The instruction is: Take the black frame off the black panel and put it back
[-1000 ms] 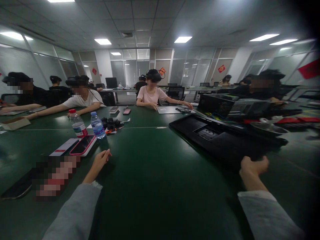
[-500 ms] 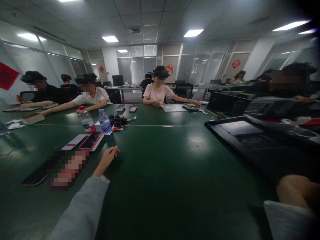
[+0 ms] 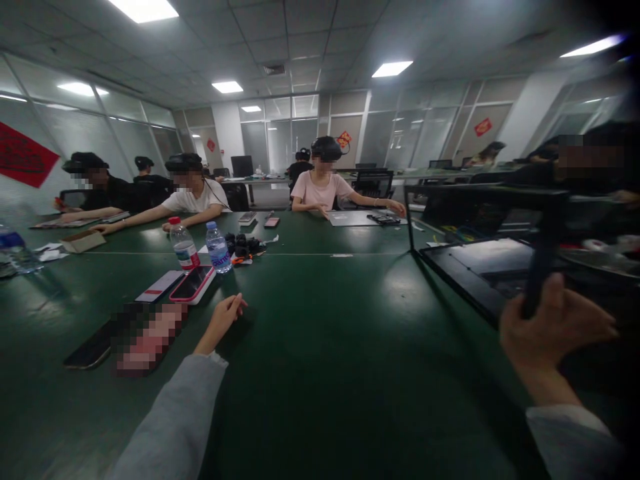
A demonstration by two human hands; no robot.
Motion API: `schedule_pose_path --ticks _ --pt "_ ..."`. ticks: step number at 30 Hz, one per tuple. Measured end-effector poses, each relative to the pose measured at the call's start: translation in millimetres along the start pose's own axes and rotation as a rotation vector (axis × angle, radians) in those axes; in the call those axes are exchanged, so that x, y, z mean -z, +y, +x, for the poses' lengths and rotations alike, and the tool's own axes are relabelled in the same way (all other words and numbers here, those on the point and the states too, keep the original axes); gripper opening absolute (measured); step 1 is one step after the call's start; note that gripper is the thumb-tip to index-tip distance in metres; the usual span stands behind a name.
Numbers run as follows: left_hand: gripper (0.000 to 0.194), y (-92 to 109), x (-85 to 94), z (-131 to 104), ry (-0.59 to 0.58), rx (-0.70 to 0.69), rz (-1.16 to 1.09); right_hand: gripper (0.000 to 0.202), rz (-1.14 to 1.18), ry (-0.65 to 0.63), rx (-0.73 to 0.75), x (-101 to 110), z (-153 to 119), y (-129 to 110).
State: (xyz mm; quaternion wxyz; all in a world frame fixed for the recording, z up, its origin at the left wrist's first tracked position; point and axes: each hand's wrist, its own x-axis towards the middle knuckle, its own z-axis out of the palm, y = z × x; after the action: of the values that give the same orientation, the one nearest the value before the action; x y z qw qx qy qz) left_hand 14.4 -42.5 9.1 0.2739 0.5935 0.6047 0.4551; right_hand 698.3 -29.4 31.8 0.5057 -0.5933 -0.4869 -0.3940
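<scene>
My left hand [image 3: 225,321] rests on the green table [image 3: 340,347] with its fingers curled together, near a phone with a pink edge [image 3: 193,285]; whether anything is between the fingers is hidden. At the right, my right hand [image 3: 550,327] grips the near side of a thin black frame [image 3: 543,247]. The frame is raised and tilted, its far left corner close to the table. Beneath and behind it lies a black panel [image 3: 480,260] with a shiny area.
Two bottles [image 3: 184,250] [image 3: 219,250] stand at the left beside a black bundle [image 3: 244,245]. A dark phone [image 3: 93,343] lies nearer. Across the table, a person in pink [image 3: 320,190] leans over a flat grey board [image 3: 350,218]. Another person in white [image 3: 195,197] sits at the left.
My right hand has moved up and left and now holds the black frame, which has been lifted off the panel. My left hand stays on the table. The view has shifted slightly.
</scene>
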Motion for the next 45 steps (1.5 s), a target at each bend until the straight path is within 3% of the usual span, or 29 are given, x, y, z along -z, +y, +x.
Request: schedule_pose_path --ticks 3,6,11,15,18,23,29,38,45 --pt "0.063 3 0.1 -1 0.027 -0.035 -0.019 0.07 0.018 -0.049 0.145 -11 -5 -25" --pt "0.062 5 1.0 -1 0.099 -0.06 -0.014 0.074 0.098 -0.001 0.151 -9 -6 -63" --pt "0.067 3 1.3 1 0.31 -0.068 -0.067 0.071 0.306 -0.143 0.002 0 -10 -118" --pt "0.087 0 -0.4 1 0.373 -0.058 -0.06 0.065 0.411 -0.312 -0.103 -10 -19 -136" --pt "0.087 2 -2.3 -1 0.349 -0.077 -0.027 0.064 0.433 -0.465 -0.151 -26 -29 -137" --pt "0.045 4 -4.4 -4 0.258 -0.166 0.266 0.058 0.371 -0.625 -0.167 -58 -47 -122" --pt "0.04 -12 -4.4 -1 0.211 -0.094 0.558 0.056 0.484 -0.918 -0.058 -82 -70 -99" --pt "0.044 -24 -5.0 2 0.17 -0.09 0.588 0.056 0.496 -0.997 -0.05 -87 -79 -93" --pt "0.044 -23 -7.1 2 0.177 -0.106 0.621 0.051 0.429 -0.919 0.015 -91 -81 -94"
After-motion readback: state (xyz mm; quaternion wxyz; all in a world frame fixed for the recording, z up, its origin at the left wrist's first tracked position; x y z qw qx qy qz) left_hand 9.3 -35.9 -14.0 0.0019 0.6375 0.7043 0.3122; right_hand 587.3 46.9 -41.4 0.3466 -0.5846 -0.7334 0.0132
